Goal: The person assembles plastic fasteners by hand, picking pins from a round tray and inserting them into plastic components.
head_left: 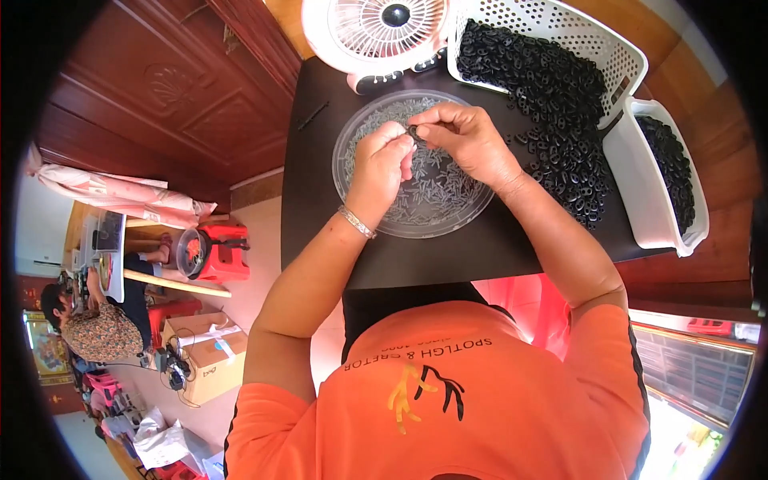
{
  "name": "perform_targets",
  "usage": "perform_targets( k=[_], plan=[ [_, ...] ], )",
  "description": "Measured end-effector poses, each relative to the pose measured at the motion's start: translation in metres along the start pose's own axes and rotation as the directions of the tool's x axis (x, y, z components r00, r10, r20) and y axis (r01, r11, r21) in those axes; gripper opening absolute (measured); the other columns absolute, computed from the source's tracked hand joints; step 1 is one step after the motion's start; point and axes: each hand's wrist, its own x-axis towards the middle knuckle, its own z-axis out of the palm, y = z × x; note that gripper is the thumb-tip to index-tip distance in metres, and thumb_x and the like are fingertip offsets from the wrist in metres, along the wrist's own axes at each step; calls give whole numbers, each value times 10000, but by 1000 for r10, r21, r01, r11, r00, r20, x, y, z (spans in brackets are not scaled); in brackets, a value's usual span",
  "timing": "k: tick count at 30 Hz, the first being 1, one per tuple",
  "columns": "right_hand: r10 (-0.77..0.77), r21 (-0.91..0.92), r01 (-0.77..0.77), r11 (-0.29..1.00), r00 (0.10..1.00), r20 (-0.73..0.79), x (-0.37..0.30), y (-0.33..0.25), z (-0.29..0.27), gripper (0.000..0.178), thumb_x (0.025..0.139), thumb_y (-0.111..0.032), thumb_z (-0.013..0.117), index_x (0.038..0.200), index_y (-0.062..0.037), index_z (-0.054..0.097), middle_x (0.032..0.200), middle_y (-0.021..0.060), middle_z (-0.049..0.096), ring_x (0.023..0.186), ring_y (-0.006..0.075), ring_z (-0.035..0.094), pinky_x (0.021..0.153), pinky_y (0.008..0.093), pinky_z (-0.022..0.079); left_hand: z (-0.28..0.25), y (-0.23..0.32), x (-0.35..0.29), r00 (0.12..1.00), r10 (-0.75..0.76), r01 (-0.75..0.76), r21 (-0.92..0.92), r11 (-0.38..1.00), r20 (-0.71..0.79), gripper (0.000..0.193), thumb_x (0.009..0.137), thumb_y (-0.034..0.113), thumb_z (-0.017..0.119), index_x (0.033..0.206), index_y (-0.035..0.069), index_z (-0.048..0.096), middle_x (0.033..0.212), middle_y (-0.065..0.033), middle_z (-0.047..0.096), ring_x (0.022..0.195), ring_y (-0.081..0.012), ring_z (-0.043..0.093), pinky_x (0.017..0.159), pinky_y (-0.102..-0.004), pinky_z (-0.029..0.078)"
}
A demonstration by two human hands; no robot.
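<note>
My left hand (381, 158) and my right hand (468, 144) meet above a round clear plastic tray (346, 188). Their fingertips pinch a small black plastic piece (413, 130) between them; whether anything smaller is in the fingers is hidden. Inside the tray lie many small clear slender pieces (436, 196), spread over its bottom. To the right of my right hand, a heap of small black oval pieces with holes (564, 156) spills across the dark table (320, 240).
A white perforated basket (552, 20) lies tipped at the back, full of black pieces. A second white bin (640, 184) stands at the table's right edge. A white fan (352, 56) is behind the tray, a thin black stick (314, 116) to its left. Another person (104, 328) sits far left.
</note>
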Motion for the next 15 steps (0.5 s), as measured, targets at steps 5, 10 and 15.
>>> perform_targets(
  k=[5,10,15],
  plan=[
    [-183,-70,179,981,982,-44,-1,5,11,217,823,-56,644,1025,24,633,869,42,596,762,88,584,705,236,480,0,-5,3,993,-100,87,-186,979,-63,134,848,142,487,791,28,528,612,-32,510,513,-133,510,483,-241,406],
    [-291,-335,255,907,955,-61,0,6,15,320,714,-55,696,1024,-4,633,852,111,606,764,200,629,689,303,500,1,-9,6,985,-149,118,-290,950,-90,122,847,126,481,866,20,536,672,-66,565,561,-168,557,537,-270,445],
    [-317,-410,265,873,946,-63,0,0,15,326,692,-58,703,1008,-20,635,876,129,620,769,242,626,694,330,497,-1,-14,7,994,-102,79,-342,936,-50,136,847,140,486,873,18,541,722,-93,602,609,-186,579,589,-291,464]
  ],
)
